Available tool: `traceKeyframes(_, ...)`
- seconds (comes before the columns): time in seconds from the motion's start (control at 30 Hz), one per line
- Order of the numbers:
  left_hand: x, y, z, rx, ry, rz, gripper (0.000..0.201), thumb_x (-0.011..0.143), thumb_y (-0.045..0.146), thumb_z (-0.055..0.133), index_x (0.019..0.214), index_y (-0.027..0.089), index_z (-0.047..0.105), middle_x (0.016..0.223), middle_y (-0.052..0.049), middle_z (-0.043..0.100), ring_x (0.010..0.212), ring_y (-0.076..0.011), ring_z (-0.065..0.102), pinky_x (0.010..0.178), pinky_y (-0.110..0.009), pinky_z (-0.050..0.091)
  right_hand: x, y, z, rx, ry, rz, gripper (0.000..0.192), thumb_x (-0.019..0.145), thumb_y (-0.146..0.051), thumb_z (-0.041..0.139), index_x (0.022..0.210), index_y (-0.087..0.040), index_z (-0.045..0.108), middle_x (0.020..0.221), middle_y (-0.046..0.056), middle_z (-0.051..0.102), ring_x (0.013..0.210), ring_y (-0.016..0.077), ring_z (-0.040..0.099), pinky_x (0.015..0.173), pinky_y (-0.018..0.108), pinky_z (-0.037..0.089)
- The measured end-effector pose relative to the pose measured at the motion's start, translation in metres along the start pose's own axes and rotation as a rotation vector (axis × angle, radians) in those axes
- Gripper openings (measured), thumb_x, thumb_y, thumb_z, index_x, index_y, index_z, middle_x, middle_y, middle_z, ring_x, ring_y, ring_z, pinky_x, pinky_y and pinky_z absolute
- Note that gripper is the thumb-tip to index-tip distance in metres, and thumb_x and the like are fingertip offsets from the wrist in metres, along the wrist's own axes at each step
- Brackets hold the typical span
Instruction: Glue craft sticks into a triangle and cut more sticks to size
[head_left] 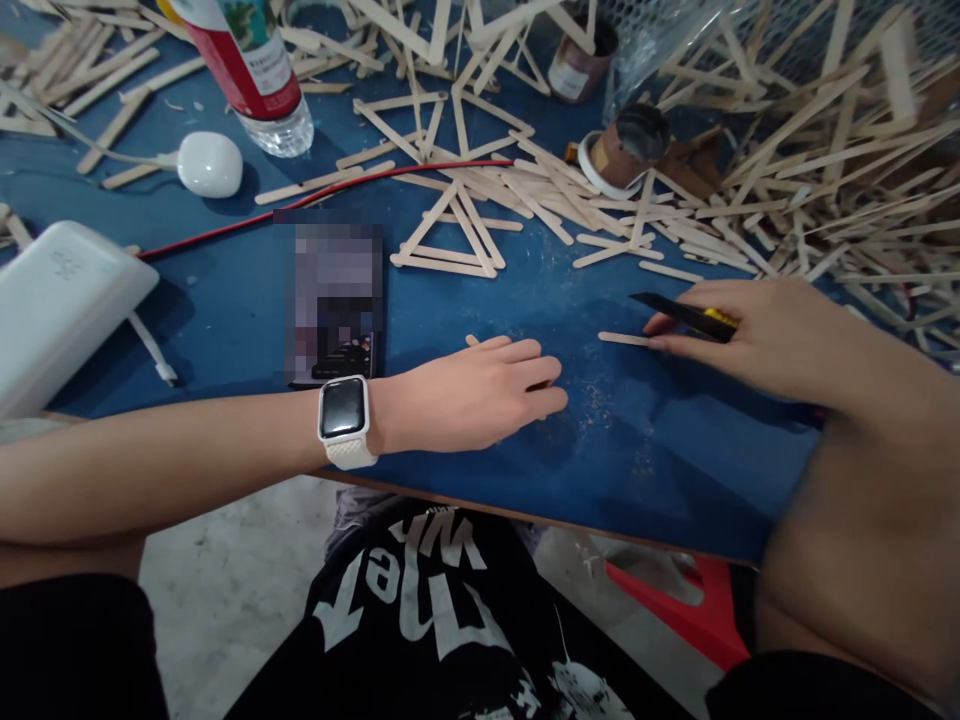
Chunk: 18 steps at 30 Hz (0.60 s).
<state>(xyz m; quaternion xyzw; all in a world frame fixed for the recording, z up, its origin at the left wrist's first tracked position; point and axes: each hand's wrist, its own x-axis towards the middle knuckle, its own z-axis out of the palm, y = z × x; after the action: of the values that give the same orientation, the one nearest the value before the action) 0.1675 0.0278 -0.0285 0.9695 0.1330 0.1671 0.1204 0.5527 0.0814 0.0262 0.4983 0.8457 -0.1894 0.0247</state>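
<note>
My right hand (780, 335) is closed around a utility knife (686, 314) with a dark blade and yellow on its handle, the blade pointing left. Its fingertips also pinch the end of a short wooden craft stick (621, 339) low over the table. My left hand (480, 393), with a white-cased watch (344, 408) on the wrist, rests palm down with its fingers together and curled. The tip of another craft stick (472, 341) shows behind its knuckles; the palm hides the rest. Beyond the hands lies a triangle of craft sticks (450, 268).
A phone (379, 300) lies behind my left wrist, with a white power bank (67, 310) farther left. Behind them are a white earbud case (210, 164), a bottle (255, 80) and a red cable (330, 192). Loose sticks (810, 190) and an open glue jar (622, 155) fill the back right.
</note>
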Motion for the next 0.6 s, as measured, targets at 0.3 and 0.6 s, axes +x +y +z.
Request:
traceKeyframes(0.3,-0.001,-0.003,0.000,-0.080,0.054,-0.264,0.022,0.122,0.012,0.059,0.126,0.013,0.080,0.136,-0.016,0.080,0.125,-0.0318,0.068,0.107,-0.046,0.052,0.003,-0.037,0.004,0.010,0.169,-0.228,0.043,0.122,-0.068,0.061,0.123,-0.036,0.090,0.106,0.007,0.089,0.091,0.0298,0.083,0.079,0.046,0.057)
traceKeyframes(0.6,-0.001,-0.002,0.000,-0.099,0.128,-0.392,0.033,0.112,0.001,0.052,0.109,0.018,0.080,0.128,-0.013,0.082,0.121,-0.0348,0.062,0.101,-0.052,0.043,-0.014,-0.068,0.044,-0.096,0.190,-0.404,0.048,0.131,-0.056,0.048,0.131,-0.035,0.091,0.115,0.003,0.094,0.089,0.0263,0.087,0.066,0.039,0.059)
